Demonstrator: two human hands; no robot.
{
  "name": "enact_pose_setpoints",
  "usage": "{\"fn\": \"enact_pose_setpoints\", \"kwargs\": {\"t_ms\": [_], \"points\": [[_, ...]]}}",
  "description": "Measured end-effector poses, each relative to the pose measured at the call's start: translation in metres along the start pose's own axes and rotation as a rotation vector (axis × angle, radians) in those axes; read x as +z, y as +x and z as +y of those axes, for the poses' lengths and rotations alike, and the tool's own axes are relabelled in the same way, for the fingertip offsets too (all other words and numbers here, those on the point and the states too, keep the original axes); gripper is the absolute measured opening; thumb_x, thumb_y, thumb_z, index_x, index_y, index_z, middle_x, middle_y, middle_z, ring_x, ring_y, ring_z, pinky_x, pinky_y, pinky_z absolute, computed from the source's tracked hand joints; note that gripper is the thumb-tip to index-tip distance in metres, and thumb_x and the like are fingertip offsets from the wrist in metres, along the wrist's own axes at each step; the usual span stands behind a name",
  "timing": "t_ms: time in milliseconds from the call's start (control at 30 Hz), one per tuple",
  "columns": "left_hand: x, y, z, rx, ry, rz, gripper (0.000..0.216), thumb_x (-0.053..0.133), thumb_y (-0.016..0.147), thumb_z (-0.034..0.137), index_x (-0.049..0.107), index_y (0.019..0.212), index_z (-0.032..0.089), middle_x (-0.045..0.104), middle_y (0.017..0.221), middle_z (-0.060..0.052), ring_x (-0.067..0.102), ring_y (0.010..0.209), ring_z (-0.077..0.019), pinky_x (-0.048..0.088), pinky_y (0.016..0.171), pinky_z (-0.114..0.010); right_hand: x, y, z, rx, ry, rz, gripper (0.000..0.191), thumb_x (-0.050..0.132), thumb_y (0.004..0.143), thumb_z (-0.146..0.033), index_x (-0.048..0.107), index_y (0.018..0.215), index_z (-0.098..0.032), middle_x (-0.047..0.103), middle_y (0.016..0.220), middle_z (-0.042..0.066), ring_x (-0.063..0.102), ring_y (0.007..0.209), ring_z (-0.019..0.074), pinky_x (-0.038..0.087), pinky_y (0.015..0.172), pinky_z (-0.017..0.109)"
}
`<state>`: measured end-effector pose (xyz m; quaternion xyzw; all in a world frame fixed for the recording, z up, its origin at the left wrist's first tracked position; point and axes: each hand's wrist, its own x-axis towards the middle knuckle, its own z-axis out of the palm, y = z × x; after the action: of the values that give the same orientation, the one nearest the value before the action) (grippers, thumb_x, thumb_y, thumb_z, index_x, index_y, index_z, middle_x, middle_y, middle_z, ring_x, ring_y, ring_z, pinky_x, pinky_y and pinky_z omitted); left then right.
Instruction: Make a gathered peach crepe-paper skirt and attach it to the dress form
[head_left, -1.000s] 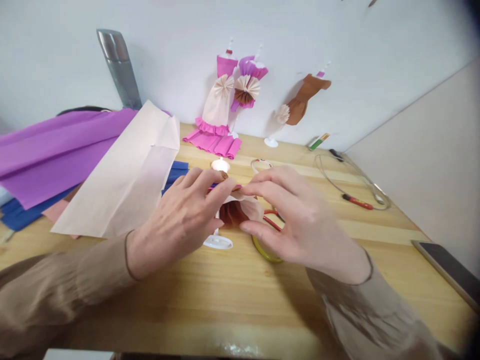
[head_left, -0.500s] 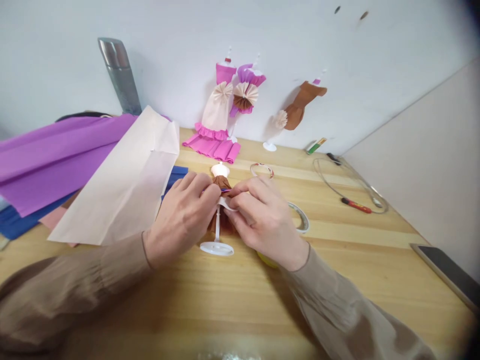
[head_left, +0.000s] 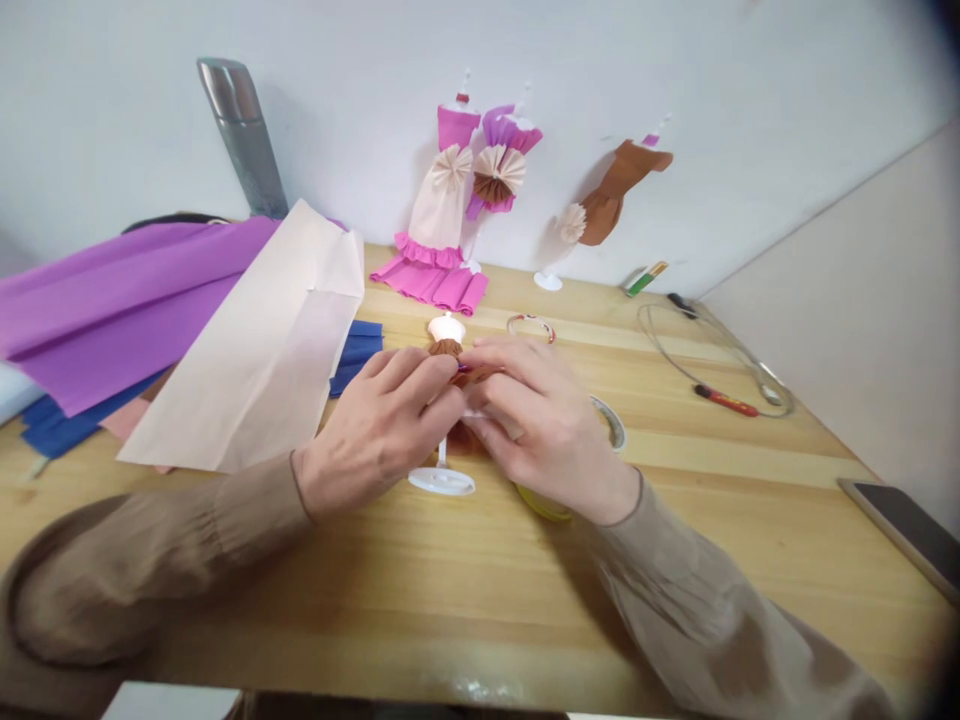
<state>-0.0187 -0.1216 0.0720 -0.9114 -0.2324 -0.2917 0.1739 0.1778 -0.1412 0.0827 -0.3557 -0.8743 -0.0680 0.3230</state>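
A small white mannequin stand (head_left: 442, 481) with a brown paper dress (head_left: 445, 348) stands in the middle of the wooden table (head_left: 420, 590). My left hand (head_left: 375, 430) and my right hand (head_left: 536, 420) meet around its body, fingers pinched on the brown and cream paper. The hands hide most of the dress; only the round base and the white top show.
Purple (head_left: 112, 300), cream (head_left: 262, 350) and blue (head_left: 356, 345) paper sheets lie at the left. Three finished paper dresses (head_left: 442, 215) stand against the wall. A tape roll (head_left: 609, 420), a wire with a red tool (head_left: 720, 400), a phone (head_left: 904, 530) and a steel flask (head_left: 240, 135) are around.
My right hand has drawn in from a spread reach to a tight pinch on the dress beside my left hand. The view shifted slightly; the stand stays in place.
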Motion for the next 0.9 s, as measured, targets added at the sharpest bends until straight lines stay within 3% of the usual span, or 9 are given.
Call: {"fn": "enact_pose_setpoints", "kwargs": {"t_ms": [100,233,500,700,900], "points": [[0.001,-0.005,-0.003,-0.090,-0.011,0.009,0.012,0.043,0.094,0.015,0.056,0.095,0.015,0.061,0.103,-0.011,0.053,0.090,-0.0210,0.048,0.076,-0.035,-0.001,0.000,0.001,-0.002,-0.002,0.015,0.008,0.056,0.081,-0.011,0.058,0.083,-0.019,0.066,0.111,0.014,0.059,0.107,0.0287,0.047,0.089,0.049],[0.008,-0.011,-0.008,-0.173,-0.049,0.005,0.009,0.044,0.094,0.016,0.052,0.089,0.015,0.060,0.095,-0.009,0.054,0.088,-0.0200,0.048,0.076,-0.034,0.002,0.001,-0.002,-0.006,-0.024,-0.011,0.018,0.059,0.081,-0.012,0.060,0.098,-0.016,0.062,0.120,0.017,0.056,0.114,0.0307,0.045,0.094,0.050],[0.014,-0.007,-0.004,-0.156,-0.021,0.029,0.020,0.046,0.092,0.014,0.048,0.073,0.017,0.056,0.075,-0.004,0.044,0.069,-0.0177,0.042,0.064,-0.031,0.019,0.004,-0.004,0.023,-0.046,0.149,0.007,0.059,0.082,-0.013,0.057,0.080,-0.020,0.068,0.104,0.011,0.061,0.103,0.0276,0.049,0.084,0.046],[0.015,-0.009,-0.005,-0.138,-0.063,0.002,0.021,0.042,0.094,0.016,0.052,0.075,0.016,0.057,0.081,-0.006,0.045,0.073,-0.0175,0.043,0.070,-0.031,0.020,0.006,-0.004,-0.013,-0.029,0.177,0.009,0.060,0.081,-0.011,0.058,0.081,-0.020,0.069,0.104,0.012,0.061,0.106,0.0285,0.049,0.087,0.047],[0.017,-0.010,-0.003,-0.188,-0.080,0.064,0.020,0.044,0.094,0.017,0.052,0.076,0.016,0.055,0.077,-0.004,0.046,0.072,-0.0160,0.042,0.067,-0.030,0.020,0.003,-0.005,-0.035,-0.079,0.212,0.016,0.057,0.080,-0.006,0.059,0.082,-0.022,0.070,0.101,0.009,0.063,0.102,0.0261,0.051,0.084,0.045]]}}
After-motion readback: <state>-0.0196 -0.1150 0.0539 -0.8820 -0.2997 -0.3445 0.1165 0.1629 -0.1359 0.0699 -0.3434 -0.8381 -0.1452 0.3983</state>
